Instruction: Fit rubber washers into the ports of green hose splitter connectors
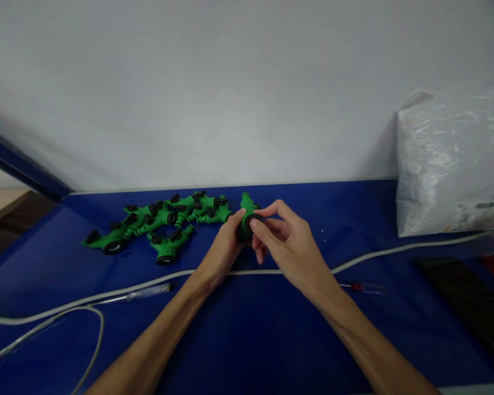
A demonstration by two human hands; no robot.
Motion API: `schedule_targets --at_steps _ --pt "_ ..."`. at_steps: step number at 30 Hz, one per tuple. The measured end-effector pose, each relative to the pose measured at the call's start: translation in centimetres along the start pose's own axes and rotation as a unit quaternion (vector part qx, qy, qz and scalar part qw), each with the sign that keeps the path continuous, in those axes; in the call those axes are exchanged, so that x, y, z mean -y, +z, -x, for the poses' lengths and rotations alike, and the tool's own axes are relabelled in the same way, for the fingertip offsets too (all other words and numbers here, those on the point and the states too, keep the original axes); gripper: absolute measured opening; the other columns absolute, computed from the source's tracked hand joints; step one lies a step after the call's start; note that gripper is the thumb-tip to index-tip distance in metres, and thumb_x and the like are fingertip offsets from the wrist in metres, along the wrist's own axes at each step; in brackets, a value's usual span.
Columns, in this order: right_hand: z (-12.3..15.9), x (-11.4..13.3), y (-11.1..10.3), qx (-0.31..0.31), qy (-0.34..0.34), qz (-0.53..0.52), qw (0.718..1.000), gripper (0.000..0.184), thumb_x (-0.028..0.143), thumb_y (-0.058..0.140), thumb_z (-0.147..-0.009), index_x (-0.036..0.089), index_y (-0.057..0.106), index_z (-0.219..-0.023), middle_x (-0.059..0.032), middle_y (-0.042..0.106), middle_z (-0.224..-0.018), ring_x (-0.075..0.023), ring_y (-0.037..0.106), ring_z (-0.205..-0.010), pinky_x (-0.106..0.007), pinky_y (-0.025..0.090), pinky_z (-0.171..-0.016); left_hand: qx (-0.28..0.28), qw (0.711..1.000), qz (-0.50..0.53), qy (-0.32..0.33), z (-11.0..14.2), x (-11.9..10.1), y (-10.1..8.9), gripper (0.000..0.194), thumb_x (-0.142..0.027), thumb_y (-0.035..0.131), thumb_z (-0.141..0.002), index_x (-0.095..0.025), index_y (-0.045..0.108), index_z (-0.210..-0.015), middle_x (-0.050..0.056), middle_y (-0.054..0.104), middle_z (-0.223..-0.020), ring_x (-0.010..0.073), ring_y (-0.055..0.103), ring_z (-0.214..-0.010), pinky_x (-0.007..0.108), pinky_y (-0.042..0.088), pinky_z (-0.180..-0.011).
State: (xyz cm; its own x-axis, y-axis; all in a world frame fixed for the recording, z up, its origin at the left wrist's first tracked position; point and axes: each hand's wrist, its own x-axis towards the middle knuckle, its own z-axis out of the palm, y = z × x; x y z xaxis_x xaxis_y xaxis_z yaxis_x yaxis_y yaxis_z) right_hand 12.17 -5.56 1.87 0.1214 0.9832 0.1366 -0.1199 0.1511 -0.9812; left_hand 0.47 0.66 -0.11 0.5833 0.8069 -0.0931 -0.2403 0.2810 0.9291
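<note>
Just above the table, a green Y-shaped hose splitter [248, 205] with a black ring at its open end sits between my two hands. My left hand [225, 245] grips its left side, thumb on top; the other left fingers are mostly hidden behind it. From the right, the thumb and forefinger of my right hand [295, 245] pinch the splitter at the black ring, with the remaining fingers curled below. To the left lies a row of several similar green splitters [160, 216] with black valve levers, and one single splitter [168, 248] lies in front of them.
A white cable [374, 255] crosses the blue table [247, 340] under my arms. Two screwdrivers lie there: a clear-handled one [150, 291] left, a red-and-clear one [369, 288] right. A plastic-wrapped package [453, 164] stands back right, near a dark flat object [465, 307].
</note>
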Motion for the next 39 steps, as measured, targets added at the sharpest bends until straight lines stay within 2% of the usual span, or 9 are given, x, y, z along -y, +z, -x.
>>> schedule_targets --at_steps 3,7,12,16,20,23,27,33,39 --pt "0.0 -0.2 0.3 -0.007 -0.048 0.062 0.997 0.026 0.033 0.074 -0.087 0.025 0.056 -0.105 0.0073 0.063 -0.073 -0.0112 0.061 -0.058 -0.026 0.049 -0.057 0.009 0.995 0.095 -0.013 0.1 -0.5 0.3 0.037 -0.046 0.052 -0.092 -0.018 0.061 -0.071 0.0 0.055 -0.062 0.0128 0.053 -0.058 0.023 0.047 -0.055" --pt "0.0 -0.2 0.2 -0.045 -0.125 0.241 0.961 0.03 0.022 0.076 -0.086 0.027 0.065 -0.114 0.0057 0.06 -0.077 -0.0127 0.06 -0.069 -0.027 0.048 -0.065 -0.026 0.988 0.155 -0.012 -0.3 0.2 -0.4 0.027 -0.039 0.057 -0.092 -0.016 0.068 -0.083 0.002 0.066 -0.081 0.0138 0.06 -0.079 0.024 0.052 -0.077" --pt "-0.2 0.0 -0.4 -0.089 -0.182 0.338 0.919 0.034 0.018 0.077 -0.085 0.024 0.072 -0.118 0.0014 0.059 -0.085 -0.014 0.056 -0.072 -0.029 0.05 -0.068 0.01 0.999 0.034 0.032 -0.6 0.6 -1.4 0.032 -0.045 0.056 -0.095 -0.02 0.075 -0.1 0.003 0.074 -0.101 0.0195 0.064 -0.102 0.028 0.051 -0.091" --pt "-0.4 -0.2 -0.7 -0.134 -0.192 0.363 0.902 0.036 0.018 0.081 -0.081 0.024 0.075 -0.115 -0.0061 0.058 -0.105 -0.0194 0.062 -0.092 -0.034 0.054 -0.084 0.024 0.999 -0.019 0.031 -0.3 0.4 -1.6 0.04 -0.049 0.058 -0.093 -0.019 0.075 -0.113 0.008 0.073 -0.119 0.0273 0.061 -0.117 0.035 0.051 -0.097" --pt "-0.7 -0.6 -0.9 -0.091 -0.168 0.312 0.93 0.037 0.015 0.077 -0.083 0.025 0.073 -0.119 -0.0077 0.064 -0.119 -0.0215 0.065 -0.108 -0.037 0.053 -0.096 0.0 0.999 -0.028 0.027 -0.2 0.2 -1.4 0.044 -0.053 0.063 -0.089 -0.014 0.077 -0.106 0.011 0.075 -0.111 0.0282 0.064 -0.111 0.035 0.055 -0.091" --pt "-0.9 -0.8 -1.1 -0.06 -0.145 0.245 0.957 0.036 0.015 0.073 -0.087 0.027 0.07 -0.121 -0.0039 0.07 -0.119 -0.0206 0.066 -0.112 -0.036 0.053 -0.1 -0.05 0.995 -0.074 0.046 -0.1 -0.2 -1.3 0.042 -0.053 0.066 -0.087 -0.012 0.076 -0.093 0.009 0.074 -0.097 0.0238 0.066 -0.096 0.034 0.058 -0.084" --pt "-1.1 -1.0 -1.4 -0.053 -0.121 0.225 0.965 0.035 0.017 0.068 -0.091 0.028 0.067 -0.124 -0.0026 0.07 -0.126 -0.0209 0.064 -0.117 -0.039 0.05 -0.104 -0.1 0.987 -0.09 0.093 0.0 -1.1 -1.1 0.035 -0.049 0.07 -0.084 -0.016 0.068 -0.091 0.003 0.067 -0.09 0.0176 0.065 -0.082 0.033 0.061 -0.075" --pt "-1.2 -1.2 -1.8 -0.051 -0.145 0.282 0.947 0.038 0.011 0.063 -0.091 0.03 0.068 -0.123 -0.0052 0.071 -0.122 -0.0217 0.066 -0.114 -0.042 0.052 -0.1 -0.059 0.983 -0.12 0.124 0.2 -1.1 -1.2 0.03 -0.036 0.075 -0.079 -0.019 0.059 -0.098 0.001 0.061 -0.096 0.0163 0.064 -0.084 0.031 0.062 -0.069" --pt "-1.1 -1.1 -1.7 -0.055 -0.181 0.385 0.903 0.045 0.005 0.057 -0.09 0.028 0.069 -0.126 -0.0084 0.069 -0.119 -0.0245 0.066 -0.111 -0.044 0.053 -0.097 -0.034 0.984 -0.139 0.104 0.2 -1.0 -1.4 0.029 -0.032 0.074 -0.078 -0.019 0.056 -0.096 0.0 0.059 -0.094 0.0128 0.064 -0.073 0.03 0.062 -0.065"
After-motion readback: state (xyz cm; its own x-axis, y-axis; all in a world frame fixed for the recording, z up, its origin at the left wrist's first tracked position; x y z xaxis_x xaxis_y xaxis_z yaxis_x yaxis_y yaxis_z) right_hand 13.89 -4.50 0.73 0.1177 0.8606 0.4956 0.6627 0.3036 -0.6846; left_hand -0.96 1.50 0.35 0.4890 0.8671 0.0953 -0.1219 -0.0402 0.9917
